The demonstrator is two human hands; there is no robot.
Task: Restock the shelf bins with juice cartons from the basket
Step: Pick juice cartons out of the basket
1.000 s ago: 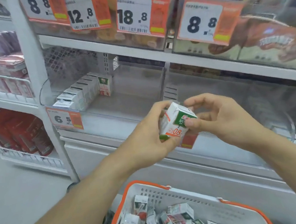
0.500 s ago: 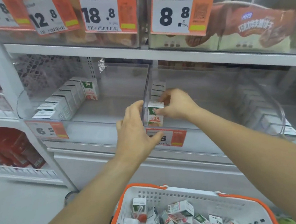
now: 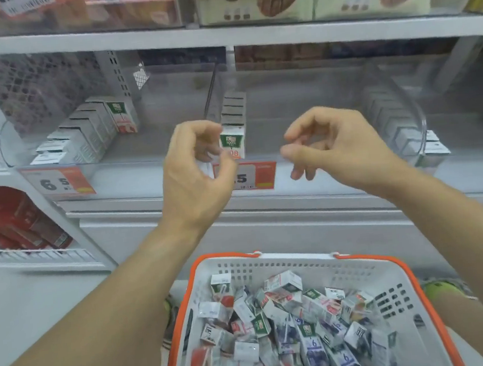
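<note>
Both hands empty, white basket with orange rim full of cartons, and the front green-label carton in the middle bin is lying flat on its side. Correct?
Not quite. In the head view the green-label white juice carton stands upright at the front of its row in the clear middle bin. The rest holds: left hand and right hand hold nothing, and the white basket with orange rim is full of cartons.

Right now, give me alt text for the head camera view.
Two empty hands, left hand and right hand, hover before a clear shelf bin where a juice carton fronts a row; below, a white basket holds more cartons.
</note>
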